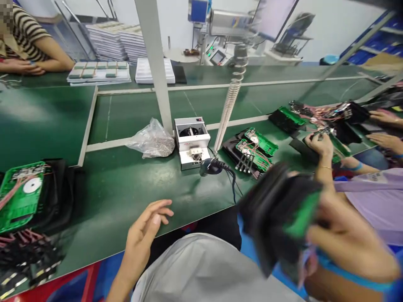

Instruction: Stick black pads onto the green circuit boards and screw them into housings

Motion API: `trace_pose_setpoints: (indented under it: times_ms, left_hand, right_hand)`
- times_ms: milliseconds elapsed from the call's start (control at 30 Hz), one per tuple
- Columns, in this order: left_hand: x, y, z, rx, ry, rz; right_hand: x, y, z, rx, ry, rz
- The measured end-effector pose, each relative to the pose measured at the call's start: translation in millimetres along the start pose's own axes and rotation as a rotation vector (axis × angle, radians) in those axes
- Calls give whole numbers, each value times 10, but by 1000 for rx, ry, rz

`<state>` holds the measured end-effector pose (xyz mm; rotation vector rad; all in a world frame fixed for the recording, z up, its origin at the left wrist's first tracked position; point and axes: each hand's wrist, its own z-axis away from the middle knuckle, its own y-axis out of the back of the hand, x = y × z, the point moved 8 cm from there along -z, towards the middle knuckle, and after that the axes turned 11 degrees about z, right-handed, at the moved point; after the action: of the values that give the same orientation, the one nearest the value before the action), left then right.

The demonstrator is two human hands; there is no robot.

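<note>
My left hand (143, 230) hovers over the near edge of the green bench, its fingers loosely bent and apart, with nothing in them. At the right, my right hand (336, 222) grips a blurred stack of black plastic casings (267, 209) with a green circuit-board part (304, 214) showing on it. Motion smears the stack, and pink wires hang beneath. Ahead of my left hand stands a small white machine (192, 144) with a black reel inside. A dark corded tool (210, 166) hangs by a coiled spring (231, 96) in front of it.
A plastic bag of small metal parts (157, 142) lies beside the machine. Black casings with green boards sit at left (23, 193) and right (258, 147). Black wired parts (28, 260) fill the near left corner. Co-worker's hands (321, 144) handle parts at right; another person (34, 50) sits opposite.
</note>
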<state>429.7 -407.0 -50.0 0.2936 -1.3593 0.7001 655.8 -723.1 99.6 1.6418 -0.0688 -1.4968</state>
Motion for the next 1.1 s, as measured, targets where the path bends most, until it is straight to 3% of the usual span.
trace_pose_setpoints:
  times_ms: [100, 133, 200, 300, 433, 500, 600, 700, 833, 1100]
  left_hand:
    - [214, -212, 89, 9, -42, 276]
    - [223, -275, 75, 13, -41, 311]
    - [147, -376, -25, 39, -42, 303]
    - [-133, -469, -296, 102, -55, 175]
    - [-464, -591, -633, 112, -98, 31]
    - [-547, -635, -729, 109, -109, -45]
    - [-627, -652, -817, 110, -80, -208]
    - [-619, -631, -880, 129, -98, -438]
    - [-549, -641, -943, 139, -172, -723]
    - [-426, -678, -997, 75, -207, -676]
  right_hand:
    - [-91, -1234, 67, -476, 38, -218]
    - [-98, -1533, 11, -501, 39, -300]
    - [-33, -1966, -184, -412, 18, -406]
    - [135, -2357, -448, -270, 11, -416]
    - [378, -2455, -683, -81, -26, -365]
    - [439, -2463, -765, -81, -37, -308]
    - [492, -2410, -873, -98, -47, -15]
    - [486, -2285, -970, -69, 25, 261]
    - [506, -2187, -1062, -88, 127, 203]
    - [620, -2146, -1188, 81, 82, 215]
